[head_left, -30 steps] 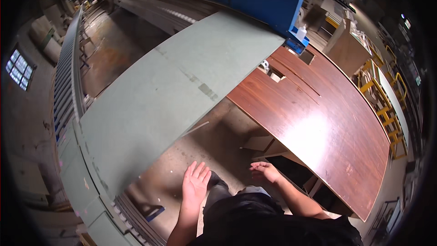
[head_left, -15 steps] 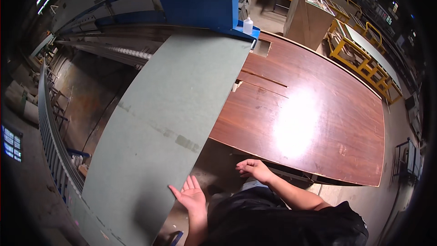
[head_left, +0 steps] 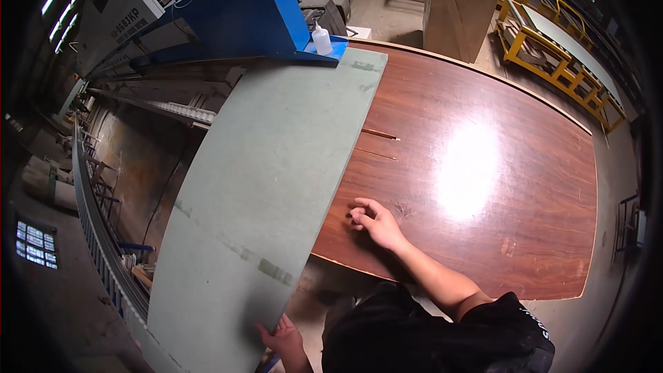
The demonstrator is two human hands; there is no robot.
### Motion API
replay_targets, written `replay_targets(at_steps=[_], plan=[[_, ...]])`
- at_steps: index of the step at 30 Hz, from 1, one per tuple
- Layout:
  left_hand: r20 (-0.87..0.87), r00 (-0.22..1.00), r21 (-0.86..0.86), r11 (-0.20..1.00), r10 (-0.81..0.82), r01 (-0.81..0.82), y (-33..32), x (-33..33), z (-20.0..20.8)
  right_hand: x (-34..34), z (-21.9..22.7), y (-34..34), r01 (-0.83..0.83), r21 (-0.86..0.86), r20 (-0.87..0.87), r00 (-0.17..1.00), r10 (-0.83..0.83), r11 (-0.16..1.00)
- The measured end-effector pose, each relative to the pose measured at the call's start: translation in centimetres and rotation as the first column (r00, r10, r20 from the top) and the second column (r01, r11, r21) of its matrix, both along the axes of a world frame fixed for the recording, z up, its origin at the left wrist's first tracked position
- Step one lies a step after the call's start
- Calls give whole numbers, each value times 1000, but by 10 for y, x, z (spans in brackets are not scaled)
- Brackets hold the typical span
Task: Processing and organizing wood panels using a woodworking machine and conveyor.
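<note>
A long grey-green board (head_left: 269, 159) slopes across the view from the blue machine housing toward me, its far right corner over the brown wood-grain table (head_left: 428, 249). At the board's near right edge is my left hand (head_left: 283, 340), thumb over the top face and fingers along the edge, partly hidden. Above the table's near left part is my right hand (head_left: 376, 224), its fingers loosely bent and apart, with nothing seen in them. It is close to the board's right edge without touching it.
The blue machine housing (head_left: 235, 14) stands at the far left, with a white squeeze bottle (head_left: 322, 40) on its ledge. Beyond the table are a tall brown box (head_left: 456, 14) and a yellow-framed cart (head_left: 552, 69). A ribbed metal rail (head_left: 93, 221) runs along the left.
The board's far end has come out past the blue housing and now shows over the table. My right hand has moved forward over the table; my left stays at the board's edge.
</note>
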State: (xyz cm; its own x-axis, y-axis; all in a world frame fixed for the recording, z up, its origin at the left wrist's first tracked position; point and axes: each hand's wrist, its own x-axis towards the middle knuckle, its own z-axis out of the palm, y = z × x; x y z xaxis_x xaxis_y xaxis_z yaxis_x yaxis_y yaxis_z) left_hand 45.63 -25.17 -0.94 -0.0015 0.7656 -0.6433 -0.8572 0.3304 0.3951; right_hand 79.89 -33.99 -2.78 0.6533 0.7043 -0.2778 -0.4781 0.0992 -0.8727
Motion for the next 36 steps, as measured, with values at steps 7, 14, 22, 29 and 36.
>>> replay_targets(at_steps=[7,14,22,29,36], plan=[[4,1000,31,999,-13,13,-83,-36,2,24,18,-39,172,-245,113,982,-148,954],[-110,993,-161,987,-41,23,-131,-64,19,-47,13,-126,58,-442,52,998,-39,895],[-69,976,-171,966,-206,192,-206,-136,27,-163,35,-179,109,-83,-486,863,-136,991],[37,956,-158,943,-291,293,-250,-176,23,-193,23,-238,174,-90,-477,857,-196,981],[-160,985,511,849,-58,133,-269,-216,9,-242,57,-291,215,-128,-550,797,-249,968]])
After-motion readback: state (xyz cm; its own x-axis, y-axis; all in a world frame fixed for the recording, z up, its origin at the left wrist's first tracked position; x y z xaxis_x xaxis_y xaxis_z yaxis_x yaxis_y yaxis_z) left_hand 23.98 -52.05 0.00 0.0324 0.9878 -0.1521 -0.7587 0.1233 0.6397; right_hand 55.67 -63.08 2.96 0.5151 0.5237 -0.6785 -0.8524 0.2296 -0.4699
